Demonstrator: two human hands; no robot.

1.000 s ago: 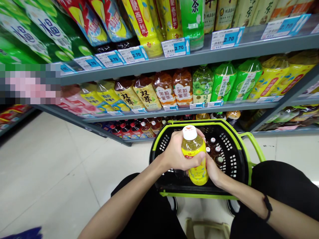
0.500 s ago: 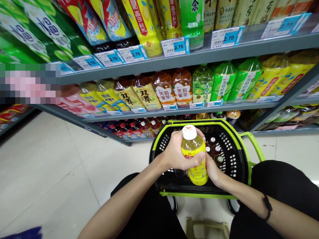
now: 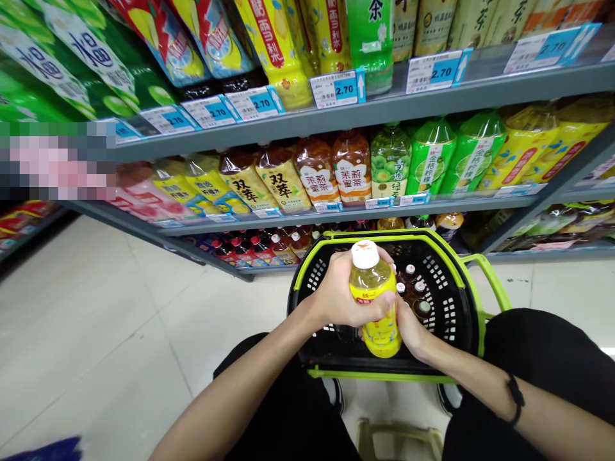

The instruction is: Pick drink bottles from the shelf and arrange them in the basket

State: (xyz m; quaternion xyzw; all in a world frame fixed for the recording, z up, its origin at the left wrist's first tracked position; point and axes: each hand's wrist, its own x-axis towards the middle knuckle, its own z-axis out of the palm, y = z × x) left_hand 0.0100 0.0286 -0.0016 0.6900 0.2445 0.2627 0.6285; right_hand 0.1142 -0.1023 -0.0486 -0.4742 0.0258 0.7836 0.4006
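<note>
A yellow-labelled drink bottle (image 3: 372,294) with a white cap stands nearly upright over the black basket (image 3: 444,262). My left hand (image 3: 343,294) is wrapped round its upper half, thumb across the front. Behind its right side, my right hand (image 3: 408,326) is closed against the lower part, most of its fingers hidden by the bottle. Inside the basket, several dark bottles with white caps (image 3: 419,288) show just right of the held one.
Shelves hold rows of bottled drinks; the middle row includes jasmine tea bottles (image 3: 352,169) behind a shelf edge (image 3: 288,221). The basket's lime-green handle (image 3: 494,282) sticks out right. My knees flank the basket, and a low stool (image 3: 398,435) shows below.
</note>
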